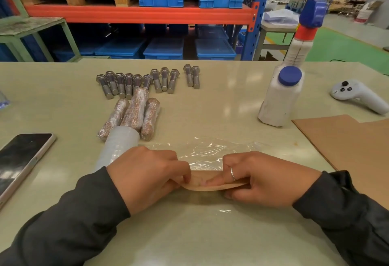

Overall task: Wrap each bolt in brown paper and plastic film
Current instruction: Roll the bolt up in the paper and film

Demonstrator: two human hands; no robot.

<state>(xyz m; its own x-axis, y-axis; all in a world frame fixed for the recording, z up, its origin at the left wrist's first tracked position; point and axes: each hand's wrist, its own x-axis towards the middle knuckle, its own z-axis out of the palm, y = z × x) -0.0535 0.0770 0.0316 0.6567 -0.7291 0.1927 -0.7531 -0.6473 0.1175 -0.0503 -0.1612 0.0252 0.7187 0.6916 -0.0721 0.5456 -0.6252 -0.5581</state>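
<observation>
At the near edge of the workbench (221, 101), we pinch a brown-paper roll (207, 182) between both hands, its long axis running left to right across our body. Our left hand (147, 173) closes its fingertips on the roll's left end; our right hand (265, 179), a ring on one finger, clamps the right end, fingers curled over the top. We judge a bolt lies inside, though the paper hides it. A sheet of plastic film (210, 152) is spread flat just beyond the roll, on its far side, drawn from the film roll (117, 147) beside our left hand. The coming move, as we read it, is a roll away from us onto that film, both hands equally close. Farther off lie three wrapped bolts (134, 116), and past them a row of bare bolts (147, 81). Brown paper sheets (347, 145) wait at right.
</observation>
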